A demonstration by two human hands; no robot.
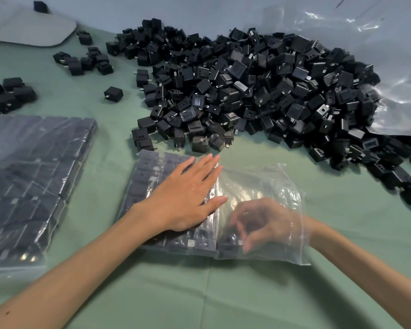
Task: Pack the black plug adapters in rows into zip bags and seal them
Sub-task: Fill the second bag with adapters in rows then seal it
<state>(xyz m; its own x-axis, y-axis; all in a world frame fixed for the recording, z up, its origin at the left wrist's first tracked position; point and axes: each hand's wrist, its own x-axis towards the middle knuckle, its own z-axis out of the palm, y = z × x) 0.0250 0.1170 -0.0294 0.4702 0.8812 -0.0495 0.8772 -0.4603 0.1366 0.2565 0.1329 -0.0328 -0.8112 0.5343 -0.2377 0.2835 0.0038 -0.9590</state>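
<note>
black adapters point(247, 91), clear zip bag point(259, 186), green tablecloth point(199, 293), grey pad point(33, 29)

One wide-angle camera, worn on the head, looks forward and steeply down onto the green tabletop point(223, 300) from close range. Both forearms enter from the bottom corners, putting the left hand point(188, 195) and right hand point(266, 222) just below the frame's centre. The heap of black plug adapters point(247, 86) fills the upper middle and right; filled zip bags point(29, 181) run off the left edge.
</note>
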